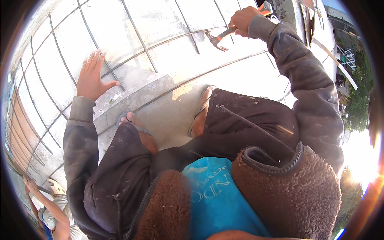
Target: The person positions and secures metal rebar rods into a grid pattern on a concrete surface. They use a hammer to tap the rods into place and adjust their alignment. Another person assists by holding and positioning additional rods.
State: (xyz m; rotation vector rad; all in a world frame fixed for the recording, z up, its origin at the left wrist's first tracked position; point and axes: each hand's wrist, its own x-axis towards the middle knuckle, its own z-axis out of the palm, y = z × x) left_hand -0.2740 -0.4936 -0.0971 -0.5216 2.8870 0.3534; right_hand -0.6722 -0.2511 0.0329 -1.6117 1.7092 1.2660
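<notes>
Sun glared off the pale slab (112, 24), where thin bars (138, 34) crossed in a wide grid. The right hand (244, 22) was closed round the hammer (222, 37), its head out over the grid; the left hand (91, 78) was spread wide beside a bar, whether touching I couldn't tell. Sandalled feet stood on bare concrete (168, 116). Another person's arm (60, 214) reached in at lower left; greenery (358, 108) lay off right.

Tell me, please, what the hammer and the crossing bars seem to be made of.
The hammer appears to have a steel head, judging by its grey metallic look; its orange-and-dark grip could be rubber or plastic. The crossing bars are probably steel rods: dull, dark, long and slender.
</notes>
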